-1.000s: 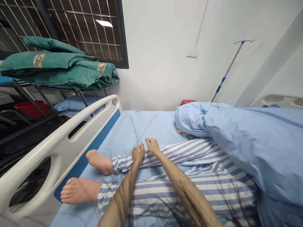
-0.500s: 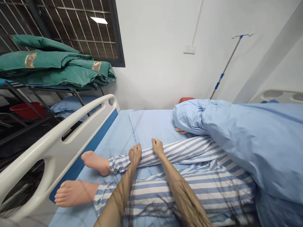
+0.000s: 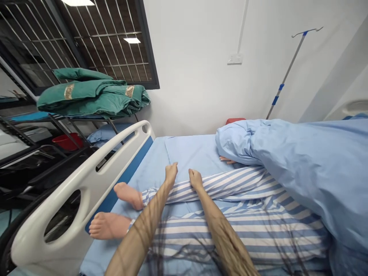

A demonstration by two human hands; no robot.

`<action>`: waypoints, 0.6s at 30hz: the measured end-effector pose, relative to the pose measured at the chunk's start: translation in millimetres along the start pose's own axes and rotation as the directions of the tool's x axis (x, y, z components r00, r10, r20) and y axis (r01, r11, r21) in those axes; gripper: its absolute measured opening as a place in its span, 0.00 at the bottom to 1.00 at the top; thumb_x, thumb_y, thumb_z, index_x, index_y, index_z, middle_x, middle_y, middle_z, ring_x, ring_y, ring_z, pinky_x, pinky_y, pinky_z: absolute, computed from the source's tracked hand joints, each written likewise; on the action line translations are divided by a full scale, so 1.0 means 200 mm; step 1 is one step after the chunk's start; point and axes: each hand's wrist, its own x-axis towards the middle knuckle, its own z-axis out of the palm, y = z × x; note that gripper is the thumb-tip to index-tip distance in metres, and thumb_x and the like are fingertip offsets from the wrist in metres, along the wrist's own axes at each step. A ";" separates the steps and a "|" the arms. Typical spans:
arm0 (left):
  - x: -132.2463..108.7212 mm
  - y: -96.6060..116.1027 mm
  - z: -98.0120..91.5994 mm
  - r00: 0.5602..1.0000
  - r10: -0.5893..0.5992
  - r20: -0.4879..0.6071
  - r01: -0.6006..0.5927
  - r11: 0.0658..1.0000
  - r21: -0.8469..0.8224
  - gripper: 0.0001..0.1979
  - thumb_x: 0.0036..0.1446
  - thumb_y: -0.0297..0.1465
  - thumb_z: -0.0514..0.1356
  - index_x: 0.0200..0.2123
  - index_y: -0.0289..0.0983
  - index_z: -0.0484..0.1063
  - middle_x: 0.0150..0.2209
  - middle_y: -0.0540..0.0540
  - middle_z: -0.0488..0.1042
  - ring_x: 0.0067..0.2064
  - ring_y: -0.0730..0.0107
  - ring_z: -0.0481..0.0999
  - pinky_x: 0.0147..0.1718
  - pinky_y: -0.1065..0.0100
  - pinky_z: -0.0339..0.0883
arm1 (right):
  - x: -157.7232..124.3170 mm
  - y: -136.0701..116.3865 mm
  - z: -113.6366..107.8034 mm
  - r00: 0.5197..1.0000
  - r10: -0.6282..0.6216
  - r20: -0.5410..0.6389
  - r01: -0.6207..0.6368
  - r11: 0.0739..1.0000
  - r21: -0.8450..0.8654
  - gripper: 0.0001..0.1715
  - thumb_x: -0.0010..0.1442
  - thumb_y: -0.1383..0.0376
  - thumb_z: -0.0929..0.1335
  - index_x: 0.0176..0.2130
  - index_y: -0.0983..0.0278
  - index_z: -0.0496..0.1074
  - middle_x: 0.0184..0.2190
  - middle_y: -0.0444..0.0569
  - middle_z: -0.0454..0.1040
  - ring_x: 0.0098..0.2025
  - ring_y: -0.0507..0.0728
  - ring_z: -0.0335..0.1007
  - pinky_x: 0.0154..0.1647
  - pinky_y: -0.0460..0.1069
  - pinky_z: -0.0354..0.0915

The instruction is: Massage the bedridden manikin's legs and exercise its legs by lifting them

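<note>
My left hand [image 3: 171,171] is closed in a fist, raised over the bed just beyond the far leg, with nothing showing in it. Also a fist, my right hand [image 3: 195,178] is at the upper edge of that leg; whether it touches the cloth is hard to tell. The striped trousers [image 3: 227,184] cover two outstretched legs of a lying figure. Bare, smooth, mannequin-like feet stick out at the cuffs: the far foot [image 3: 129,194] and the near foot [image 3: 109,226]. My forearms cross over the near leg and hide part of it.
A blue quilt [image 3: 301,161] is folded back over the upper body, with fingertips [image 3: 227,159] showing below it. The white footboard [image 3: 71,184] stands left. Beyond are green bundled quilts [image 3: 94,96], a red basin [image 3: 68,141] and an IV pole [image 3: 287,73].
My left hand has risen off the far leg, away from me and slightly right, still a fist. My right hand stays nearly in place. The view has shifted left.
</note>
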 end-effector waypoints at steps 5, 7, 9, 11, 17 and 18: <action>0.02 0.14 0.11 0.997 0.078 0.008 -0.073 0.958 -0.278 0.23 0.61 0.37 0.50 0.14 0.40 0.58 0.14 0.52 0.59 0.20 0.75 0.59 0.25 0.71 0.57 | 0.01 0.01 -0.01 1.000 -0.011 0.016 0.011 1.000 0.013 0.26 0.65 0.60 0.59 0.17 0.59 0.53 0.15 0.43 0.58 0.24 0.54 0.55 0.27 0.49 0.49; -0.01 0.07 0.17 1.000 0.029 -0.010 -0.030 0.967 -0.253 0.25 0.63 0.37 0.47 0.13 0.40 0.60 0.14 0.50 0.61 0.21 0.73 0.62 0.26 0.71 0.59 | 0.01 0.03 0.00 1.000 -0.021 0.014 0.021 1.000 0.023 0.26 0.65 0.59 0.58 0.17 0.60 0.54 0.16 0.42 0.59 0.24 0.54 0.56 0.27 0.49 0.50; -0.04 -0.05 0.24 1.000 0.008 -0.014 -0.010 0.994 -0.113 0.26 0.63 0.37 0.46 0.13 0.39 0.61 0.15 0.47 0.65 0.22 0.71 0.66 0.28 0.70 0.60 | 0.02 0.05 0.01 0.999 -0.034 0.009 0.034 0.999 0.037 0.25 0.65 0.58 0.58 0.18 0.60 0.56 0.16 0.43 0.62 0.24 0.55 0.57 0.27 0.48 0.51; -0.08 -0.16 0.29 0.998 0.066 -0.017 -0.065 0.994 0.093 0.26 0.64 0.37 0.47 0.14 0.39 0.64 0.18 0.44 0.70 0.26 0.68 0.69 0.31 0.69 0.59 | 0.02 0.07 0.02 0.999 -0.038 0.005 0.038 0.998 0.047 0.25 0.65 0.57 0.57 0.19 0.60 0.58 0.18 0.44 0.64 0.25 0.55 0.59 0.28 0.48 0.53; -0.11 -0.21 0.31 0.994 0.098 0.038 -0.105 0.947 0.304 0.26 0.66 0.38 0.47 0.19 0.37 0.70 0.27 0.38 0.77 0.33 0.64 0.72 0.33 0.67 0.55 | 0.00 0.05 0.02 1.000 0.016 -0.006 -0.016 0.999 0.052 0.25 0.65 0.56 0.58 0.19 0.60 0.62 0.18 0.46 0.69 0.26 0.56 0.64 0.28 0.48 0.56; -0.11 -0.20 0.30 0.995 0.093 0.039 -0.100 0.948 0.301 0.25 0.66 0.38 0.47 0.19 0.37 0.70 0.27 0.38 0.77 0.33 0.63 0.72 0.33 0.66 0.54 | 0.00 0.03 0.01 1.000 0.022 -0.014 -0.021 0.998 0.058 0.24 0.65 0.57 0.59 0.19 0.60 0.63 0.18 0.47 0.70 0.26 0.56 0.64 0.27 0.48 0.57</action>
